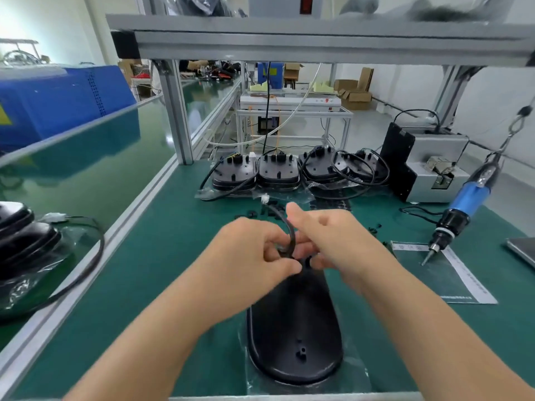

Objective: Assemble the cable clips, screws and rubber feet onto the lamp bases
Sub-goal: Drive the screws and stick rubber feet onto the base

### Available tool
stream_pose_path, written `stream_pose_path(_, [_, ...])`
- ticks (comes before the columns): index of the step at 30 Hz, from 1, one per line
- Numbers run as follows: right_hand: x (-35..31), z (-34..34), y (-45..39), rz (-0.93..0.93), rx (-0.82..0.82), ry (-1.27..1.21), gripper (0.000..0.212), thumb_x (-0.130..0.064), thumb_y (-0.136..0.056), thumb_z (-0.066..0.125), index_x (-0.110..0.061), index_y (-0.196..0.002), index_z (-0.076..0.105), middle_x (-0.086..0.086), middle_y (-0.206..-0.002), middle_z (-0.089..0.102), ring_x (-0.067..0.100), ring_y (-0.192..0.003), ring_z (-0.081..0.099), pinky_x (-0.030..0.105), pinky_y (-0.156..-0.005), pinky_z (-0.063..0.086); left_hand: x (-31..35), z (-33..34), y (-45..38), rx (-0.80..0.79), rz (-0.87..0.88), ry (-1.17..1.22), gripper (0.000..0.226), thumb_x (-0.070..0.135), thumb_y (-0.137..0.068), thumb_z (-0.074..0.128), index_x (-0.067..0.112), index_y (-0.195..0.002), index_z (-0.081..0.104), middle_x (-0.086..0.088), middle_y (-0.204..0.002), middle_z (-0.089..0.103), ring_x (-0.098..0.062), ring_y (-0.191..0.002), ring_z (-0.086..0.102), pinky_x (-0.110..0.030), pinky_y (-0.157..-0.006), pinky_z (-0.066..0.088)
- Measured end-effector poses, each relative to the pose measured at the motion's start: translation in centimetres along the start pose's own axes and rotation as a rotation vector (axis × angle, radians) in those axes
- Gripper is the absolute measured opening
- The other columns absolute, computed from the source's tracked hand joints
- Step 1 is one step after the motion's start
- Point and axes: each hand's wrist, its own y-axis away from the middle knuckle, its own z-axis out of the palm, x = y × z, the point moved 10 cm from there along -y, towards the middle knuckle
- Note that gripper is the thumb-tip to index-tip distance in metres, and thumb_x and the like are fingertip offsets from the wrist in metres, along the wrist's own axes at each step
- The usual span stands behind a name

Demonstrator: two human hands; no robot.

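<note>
Green bench mat (179,256) w/ alu frame (178,111), workshop behind.

My left hand (254,253) and right hand (333,235) are bare, without gloves, rings or a watch. Both my forearms are uncovered right down to the frame's lower edge, no sleeve showing.

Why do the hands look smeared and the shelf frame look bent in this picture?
Head view: the left hand and right hand are motion-blurred around the black cable; the wide-angle lens bows the shelf frame; the lamp base shows soft glare.
</note>
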Motion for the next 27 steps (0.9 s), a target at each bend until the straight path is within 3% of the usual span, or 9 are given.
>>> stream_pose_path(4, [0.1,-1.0,0.7,-0.043,0.032,0.062,0.023,-0.019,-0.087,0.066,-0.013,-0.110,0.069,0.006,-0.065,0.067,0.004,-0.048,0.053,0.016,-0.044,0.039,1.0,-0.6,0.7,0.091,0.112,-0.044,0.010,0.022,-0.088,0.062,0.019,-0.087,0.072,0.004,-0.067,0.067,-0.009,-0.056,0.053,-0.022,-0.061,0.048])
stream_pose_path(7, [0.6,-1.9,2.4,-0.085,0.001,0.156,0.018,-0.013,-0.090,0.064,-0.019,-0.106,0.067,-0.003,-0.061,0.069,0.001,-0.045,0.053,0.011,-0.045,0.040,1.5,-4.3,0.1,0.360,0.236,-0.302,0.043,0.006,-0.088,0.053,0.034,-0.119,0.066,0.015,-0.115,0.066,-0.001,-0.107,0.053,-0.004,-0.092,0.033])
stream_pose_path(10, [1.4,-2.0,4.2,-0.125,-0.025,0.392,0.021,-0.018,-0.092,0.063,-0.038,-0.087,0.063,-0.012,-0.063,0.070,-0.002,-0.051,0.058,0.010,-0.054,0.043,-0.9,-0.3,-2.7,0.002,0.239,-0.665,0.060,0.015,-0.096,0.047,0.045,-0.146,0.032,0.014,-0.158,0.021,-0.014,-0.149,0.005,-0.037,-0.118,0.009])
stream_pose_path(13, [2.9,-2.8,5.0,-0.108,0.037,0.539,0.018,-0.028,-0.090,0.063,-0.046,-0.088,0.061,-0.017,-0.066,0.066,-0.002,-0.057,0.056,0.013,-0.058,0.043,-4.6,2.0,-3.5,-0.209,0.115,-0.619,0.038,0.033,-0.101,0.042,0.043,-0.138,0.045,0.010,-0.147,0.045,-0.012,-0.144,0.024,-0.043,-0.121,0.004])
stream_pose_path(16, [5.0,-2.9,4.9,-0.030,0.083,0.535,0.008,-0.042,-0.089,0.060,-0.047,-0.094,0.059,-0.021,-0.068,0.060,-0.005,-0.065,0.055,0.012,-0.060,0.041,-6.7,1.7,-2.8,-0.147,0.031,-0.346,0.035,0.043,-0.099,0.042,0.044,-0.133,0.051,0.009,-0.114,0.057,-0.010,-0.115,0.051,-0.040,-0.109,0.034])
stream_pose_path(19, [7.4,-2.5,4.4,0.094,0.058,0.486,0.028,-0.056,-0.089,0.050,-0.046,-0.114,0.051,-0.017,-0.091,0.062,0.003,-0.087,0.061,0.029,-0.079,0.053,-9.6,2.4,-0.9,-0.165,-0.143,-0.465,0.062,0.074,-0.085,0.021,0.053,-0.142,0.033,0.007,-0.100,0.046,-0.017,-0.108,0.050,-0.034,-0.095,0.042])
stream_pose_path(22, [8.1,-1.8,4.1,0.139,0.030,0.334,0.035,-0.057,-0.088,0.049,-0.046,-0.122,0.050,-0.010,-0.088,0.064,0.011,-0.088,0.066,0.039,-0.082,0.057,-10.3,2.5,0.9,-0.060,-0.283,-0.479,0.097,0.087,-0.061,-0.001,0.048,-0.145,0.028,0.001,-0.103,0.049,-0.024,-0.109,0.054,-0.035,-0.090,0.042])
stream_pose_path(25, [7.5,-0.6,3.6,0.093,0.033,0.247,0.039,-0.055,-0.091,0.048,-0.048,-0.129,0.050,-0.014,-0.103,0.064,0.008,-0.097,0.063,0.034,-0.082,0.057,-10.6,2.5,1.8,0.082,-0.400,-0.200,0.099,0.087,-0.065,0.020,0.028,-0.141,0.043,-0.003,-0.125,0.060,-0.023,-0.117,0.055,-0.032,-0.088,0.042])
stream_pose_path(27, [6.6,-0.7,2.7,0.059,0.117,0.143,0.043,-0.054,-0.091,0.049,-0.044,-0.134,0.050,-0.016,-0.125,0.060,0.008,-0.112,0.058,0.037,-0.095,0.052,-11.7,2.5,2.6,0.167,-0.479,0.229,0.097,0.078,-0.069,0.049,0.021,-0.147,0.038,-0.005,-0.118,0.065,-0.019,-0.103,0.063,-0.032,-0.088,0.049])
